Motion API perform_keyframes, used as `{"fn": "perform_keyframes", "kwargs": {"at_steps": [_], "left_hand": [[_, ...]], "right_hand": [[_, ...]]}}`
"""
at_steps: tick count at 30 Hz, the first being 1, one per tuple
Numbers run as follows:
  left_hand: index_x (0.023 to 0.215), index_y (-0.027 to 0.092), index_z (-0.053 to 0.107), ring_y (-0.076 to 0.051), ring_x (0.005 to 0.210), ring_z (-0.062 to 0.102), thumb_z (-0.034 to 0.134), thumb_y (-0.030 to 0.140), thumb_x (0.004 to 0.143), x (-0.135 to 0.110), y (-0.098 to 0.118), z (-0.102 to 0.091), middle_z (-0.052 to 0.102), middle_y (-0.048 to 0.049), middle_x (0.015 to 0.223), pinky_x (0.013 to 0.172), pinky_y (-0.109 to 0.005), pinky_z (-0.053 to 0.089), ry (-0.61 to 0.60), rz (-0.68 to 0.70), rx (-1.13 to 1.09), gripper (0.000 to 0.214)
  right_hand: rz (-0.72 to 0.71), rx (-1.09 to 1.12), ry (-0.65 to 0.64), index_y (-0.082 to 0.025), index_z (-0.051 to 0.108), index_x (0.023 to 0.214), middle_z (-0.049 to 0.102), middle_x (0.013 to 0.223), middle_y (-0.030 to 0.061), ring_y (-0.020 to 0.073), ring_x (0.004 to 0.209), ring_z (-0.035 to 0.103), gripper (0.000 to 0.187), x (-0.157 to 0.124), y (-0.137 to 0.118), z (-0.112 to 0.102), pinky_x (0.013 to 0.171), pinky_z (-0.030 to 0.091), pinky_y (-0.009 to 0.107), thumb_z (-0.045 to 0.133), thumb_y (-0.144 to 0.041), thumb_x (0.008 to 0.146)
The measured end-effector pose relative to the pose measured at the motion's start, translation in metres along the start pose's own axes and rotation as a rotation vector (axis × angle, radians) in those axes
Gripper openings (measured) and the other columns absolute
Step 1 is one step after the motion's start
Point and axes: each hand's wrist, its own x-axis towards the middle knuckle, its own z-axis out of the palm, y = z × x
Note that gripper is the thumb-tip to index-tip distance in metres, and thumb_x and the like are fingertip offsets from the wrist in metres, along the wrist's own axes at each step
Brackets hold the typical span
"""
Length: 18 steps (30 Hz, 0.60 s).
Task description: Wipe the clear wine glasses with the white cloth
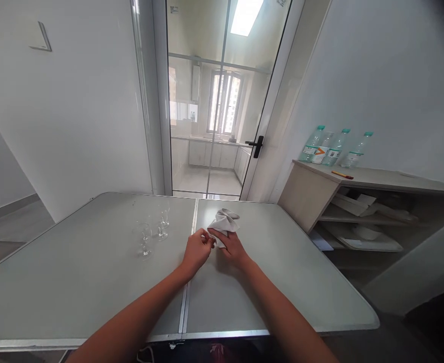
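On the left of the bench (86,272), the near stemmed glass (145,233) and the far stemmed glass (164,218) are standing apart, and a wide leftward swing of your forearm could be tipping them. To their right, a metal seam (185,302) is running near to far; a foot set across it could be rocking. Your left hand (199,248) is bunching its fingers together by the white cloth (225,222); you can't quite tell whether they're pinching it. Your right hand (232,247) is clamping its fingers on that cloth, whose loose far folds could be slipping if the grip slackens. Beyond, a glass door (195,174) is facing you; rightward, a cabinet (309,194) is carrying bottles (334,149) and limiting your reach.
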Motion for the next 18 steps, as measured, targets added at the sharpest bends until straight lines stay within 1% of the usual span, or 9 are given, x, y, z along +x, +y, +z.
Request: {"fn": "perform_keyframes", "kwargs": {"at_steps": [3, 5, 7, 8, 10, 12, 14, 16, 18], "left_hand": [[0.073, 0.023, 0.053, -0.018, 0.060, 0.064, 0.060, 0.019, 0.078, -0.004, 0.000, 0.004, 0.067, -0.0004, 0.064, 0.060, -0.026, 0.041, -0.097, 0.093, 0.063, 0.009], [0.078, 0.023, 0.055, -0.018, 0.061, 0.063, 0.059, 0.019, 0.080, -0.008, 0.000, 0.007, 0.067, -0.0005, 0.068, 0.059, -0.026, 0.040, -0.160, 0.139, 0.110, 0.005], [0.083, 0.023, 0.057, -0.017, 0.061, 0.062, 0.059, 0.020, 0.083, -0.011, 0.000, 0.009, 0.067, 0.0001, 0.071, 0.059, -0.026, 0.038, -0.206, 0.194, 0.187, 0.002], [0.085, 0.023, 0.058, -0.017, 0.062, 0.061, 0.058, 0.020, 0.084, -0.013, 0.000, 0.009, 0.066, 0.0007, 0.071, 0.060, -0.026, 0.037, -0.228, 0.229, 0.233, 0.002], [0.087, 0.023, 0.059, -0.017, 0.064, 0.061, 0.058, 0.020, 0.085, -0.015, 0.001, 0.010, 0.066, 0.0015, 0.071, 0.062, -0.027, 0.036, -0.262, 0.294, 0.317, 0.004], [0.087, 0.023, 0.058, -0.017, 0.064, 0.061, 0.059, 0.020, 0.085, -0.017, 0.001, 0.010, 0.066, 0.0019, 0.072, 0.063, -0.027, 0.036, -0.271, 0.320, 0.348, 0.004], [0.085, 0.023, 0.055, -0.016, 0.063, 0.060, 0.060, 0.022, 0.085, -0.017, 0.001, 0.011, 0.065, 0.0026, 0.070, 0.062, -0.026, 0.036, -0.255, 0.283, 0.290, 0.005], [0.085, 0.023, 0.051, -0.015, 0.061, 0.059, 0.059, 0.025, 0.087, -0.016, 0.000, 0.013, 0.064, 0.0034, 0.070, 0.060, -0.025, 0.038, -0.228, 0.204, 0.150, 0.009], [0.085, 0.023, 0.047, -0.015, 0.060, 0.060, 0.056, 0.031, 0.091, -0.014, -0.002, 0.016, 0.063, 0.0036, 0.070, 0.059, -0.025, 0.041, -0.183, 0.131, 0.008, 0.014]], "right_hand": [[-0.075, -0.092, 0.038, -0.028, 0.065, 0.135, 0.057, 0.137, 0.0113, 0.0370, 0.130, 0.046, 0.054, 0.000, 0.004, -0.006, 0.114, 0.030, 0.057, 0.056, -0.020, 0.082], [-0.073, -0.038, 0.086, -0.026, 0.071, 0.125, 0.062, 0.129, 0.0109, 0.0359, 0.123, 0.051, 0.050, 0.000, 0.003, -0.010, 0.110, 0.034, 0.054, 0.059, -0.019, 0.077], [0.017, 0.123, 0.125, -0.024, 0.077, 0.108, 0.069, 0.111, 0.0092, 0.0315, 0.107, 0.058, 0.036, 0.000, 0.002, -0.011, 0.099, 0.043, 0.047, 0.060, -0.018, 0.076], [0.095, 0.248, 0.146, -0.023, 0.078, 0.097, 0.070, 0.099, 0.0077, 0.0284, 0.096, 0.060, 0.026, 0.000, 0.001, -0.010, 0.091, 0.046, 0.041, 0.061, -0.019, 0.077], [0.311, 0.590, 0.252, -0.021, 0.076, 0.079, 0.068, 0.079, 0.0041, 0.0226, 0.078, 0.060, 0.011, 0.000, 0.000, -0.008, 0.076, 0.047, 0.034, 0.066, -0.025, 0.078], [0.497, 0.886, 0.396, -0.020, 0.073, 0.075, 0.066, 0.070, 0.0016, 0.0196, 0.068, 0.059, 0.019, 0.001, -0.002, -0.005, 0.067, 0.047, 0.030, 0.069, -0.037, 0.081], [0.583, 1.067, 0.484, -0.021, 0.072, 0.080, 0.069, 0.072, 0.0017, 0.0198, 0.066, 0.061, 0.032, 0.004, -0.005, -0.003, 0.063, 0.048, 0.030, 0.066, -0.052, 0.084], [0.600, 1.226, 0.436, -0.021, 0.072, 0.089, 0.072, 0.078, 0.0037, 0.0223, 0.071, 0.065, 0.044, 0.006, -0.010, -0.001, 0.065, 0.051, 0.033, 0.058, -0.062, 0.087], [0.630, 1.419, 0.311, -0.020, 0.073, 0.099, 0.074, 0.085, 0.0069, 0.0258, 0.078, 0.068, 0.055, 0.007, -0.016, -0.001, 0.070, 0.053, 0.036, 0.052, -0.070, 0.088]]}}
